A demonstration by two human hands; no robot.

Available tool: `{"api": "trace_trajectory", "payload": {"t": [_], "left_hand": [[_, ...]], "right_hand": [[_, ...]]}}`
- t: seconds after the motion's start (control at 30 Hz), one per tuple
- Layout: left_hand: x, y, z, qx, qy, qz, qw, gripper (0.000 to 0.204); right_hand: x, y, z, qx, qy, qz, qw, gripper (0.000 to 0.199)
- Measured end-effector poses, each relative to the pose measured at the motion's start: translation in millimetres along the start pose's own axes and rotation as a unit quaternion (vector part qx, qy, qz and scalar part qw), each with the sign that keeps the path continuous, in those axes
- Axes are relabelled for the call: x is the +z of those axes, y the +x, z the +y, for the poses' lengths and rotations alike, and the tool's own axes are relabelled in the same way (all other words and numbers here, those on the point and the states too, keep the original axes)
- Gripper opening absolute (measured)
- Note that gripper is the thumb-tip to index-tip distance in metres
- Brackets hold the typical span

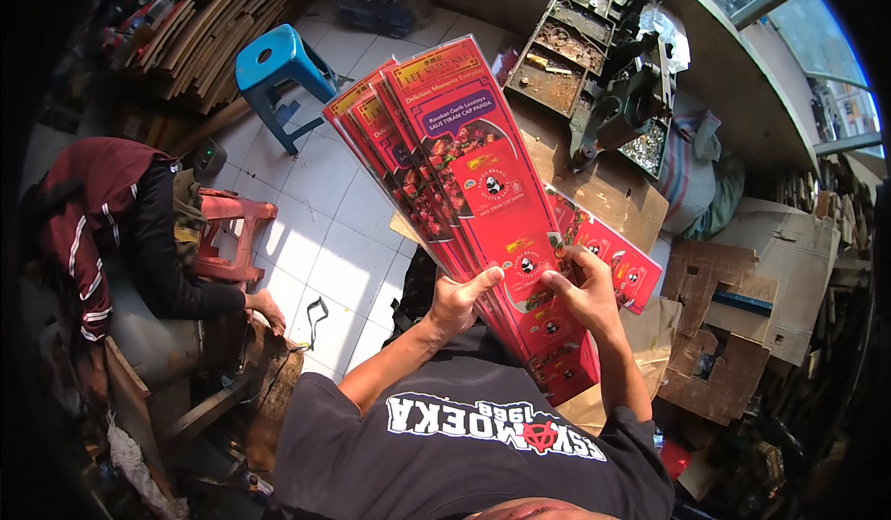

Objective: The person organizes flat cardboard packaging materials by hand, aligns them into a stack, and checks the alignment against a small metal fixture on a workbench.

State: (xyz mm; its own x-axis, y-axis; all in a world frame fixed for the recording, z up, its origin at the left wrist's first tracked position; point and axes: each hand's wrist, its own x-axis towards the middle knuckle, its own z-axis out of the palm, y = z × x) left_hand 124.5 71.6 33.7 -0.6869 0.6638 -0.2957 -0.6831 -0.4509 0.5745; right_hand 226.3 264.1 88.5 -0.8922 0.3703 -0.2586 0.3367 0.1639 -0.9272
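Note:
A fanned stack of long red printed cardboard strips (483, 163) is held up in front of my chest, tilted to the left. My left hand (461, 302) grips its left edge, thumb on top and fingers behind. My right hand (587, 290) pinches the right edge of the stack, thumb on the front strip and fingers bent. The strips show food pictures and a round white panda emblem. More red printed sheets (617, 258) lie behind my right hand at the edge of a wooden board (631, 191).
An iron machine (626, 112) with compartment trays (561, 47) stands at the far right. A blue plastic stool (278, 65) and red stool (237, 232) are at left, beside another person in maroon and black (102, 205). Die-cut boards (715, 316) lie right; stacked boards (213, 28) stand far left.

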Motion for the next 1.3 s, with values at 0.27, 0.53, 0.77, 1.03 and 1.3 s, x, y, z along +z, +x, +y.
{"api": "trace_trajectory", "payload": {"t": [0.27, 0.53, 0.77, 1.03, 1.3], "left_hand": [[6, 9, 1, 0.021, 0.024, -0.036, 0.999, 0.039], [-6, 4, 4, 0.052, -0.028, 0.038, 0.997, 0.039], [-33, -21, 22, 0.123, -0.036, 0.141, 0.982, 0.047], [-34, -23, 38, 0.184, -0.04, 0.152, 0.97, 0.048], [4, -3, 27, 0.131, -0.004, 0.083, 0.988, 0.038]], "right_hand": [[-11, -1, 30, -0.004, 0.191, 0.054, 0.98, 0.025], [-53, 34, 39, -0.048, 0.115, 0.088, 0.988, 0.034], [-99, 93, 49, -0.053, -0.008, -0.014, 0.998, 0.027], [-57, 105, 16, -0.108, -0.397, 0.04, 0.91, 0.035], [10, 41, -40, 0.064, 0.098, -0.085, 0.989, 0.023]]}}
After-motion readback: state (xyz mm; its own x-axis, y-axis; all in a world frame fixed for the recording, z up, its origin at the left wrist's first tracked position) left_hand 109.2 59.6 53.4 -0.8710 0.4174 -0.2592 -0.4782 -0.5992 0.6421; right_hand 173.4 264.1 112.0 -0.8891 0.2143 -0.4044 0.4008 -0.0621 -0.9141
